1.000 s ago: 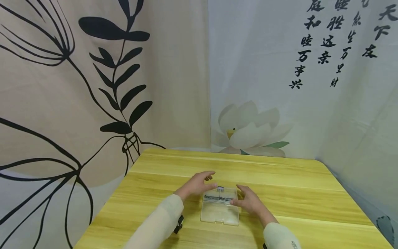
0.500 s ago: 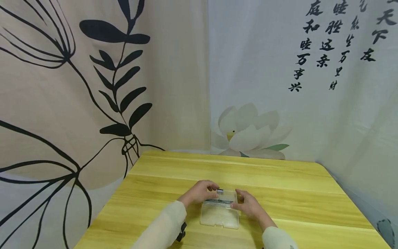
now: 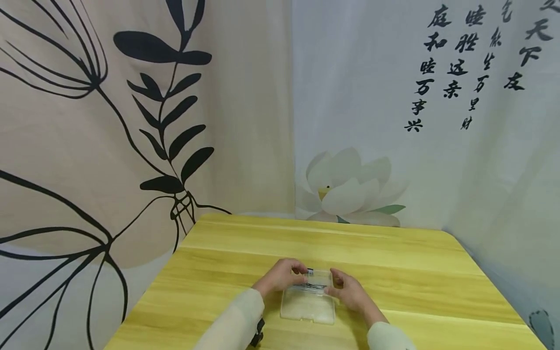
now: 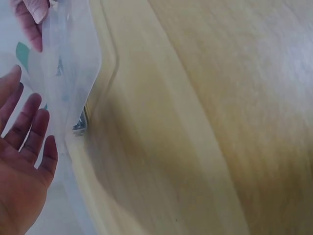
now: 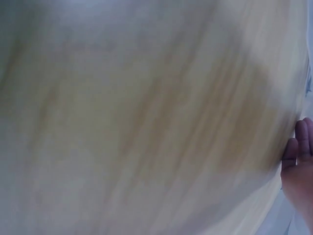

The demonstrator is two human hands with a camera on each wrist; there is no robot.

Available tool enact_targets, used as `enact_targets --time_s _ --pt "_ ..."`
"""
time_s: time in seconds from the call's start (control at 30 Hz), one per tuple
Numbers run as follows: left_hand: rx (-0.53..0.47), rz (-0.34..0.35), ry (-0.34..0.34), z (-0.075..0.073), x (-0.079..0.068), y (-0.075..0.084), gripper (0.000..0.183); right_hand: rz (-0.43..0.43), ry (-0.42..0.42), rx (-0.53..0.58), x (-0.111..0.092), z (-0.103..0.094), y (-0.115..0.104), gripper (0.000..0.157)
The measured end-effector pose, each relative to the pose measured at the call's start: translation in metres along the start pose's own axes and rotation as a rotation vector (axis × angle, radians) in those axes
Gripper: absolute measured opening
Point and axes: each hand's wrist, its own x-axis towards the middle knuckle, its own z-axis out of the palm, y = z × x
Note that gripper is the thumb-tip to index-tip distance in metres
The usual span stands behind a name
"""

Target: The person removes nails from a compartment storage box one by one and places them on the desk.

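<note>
Left hand (image 3: 283, 274) is hanging loose-fingered by the clear plastic case (image 3: 306, 309); right hand (image 3: 348, 290) is curving along its right edge, can't tell if it's gripping; case is sitting between them on the table (image 3: 402, 265), near part poking toward the person.

Long cream sleeves (image 3: 236, 318), black left-wrist fitting (image 3: 258, 334)

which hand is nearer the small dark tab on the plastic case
The left hand, beside the small dark tab; the right hand is farther off, at the right side of the plastic case.
</note>
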Motion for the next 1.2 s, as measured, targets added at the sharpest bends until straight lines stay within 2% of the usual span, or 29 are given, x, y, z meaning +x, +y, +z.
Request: enact_targets --time_s 0.3,0.5,0.6,0.83,1.2 --pt "-0.058 0.024 0.033 0.01 0.0 -0.006 0.015 -0.015 -0.022 0.038 -0.003 0.003 0.002 0.073" --pt "-0.052 0.017 0.036 0.014 0.006 -0.008 0.012 -0.005 -0.021 0.021 -0.002 0.0 0.002 0.07" --pt "-0.013 0.028 0.044 0.014 0.008 -0.011 0.011 -0.005 -0.023 0.019 -0.001 0.0 0.003 0.07" --pt "0.178 0.093 0.078 0.014 0.007 -0.015 0.005 -0.022 -0.036 0.029 0.002 0.004 0.004 0.071" --pt "0.249 0.132 0.044 0.015 0.012 -0.014 0.004 -0.002 -0.021 0.052 0.001 0.003 0.009 0.072"
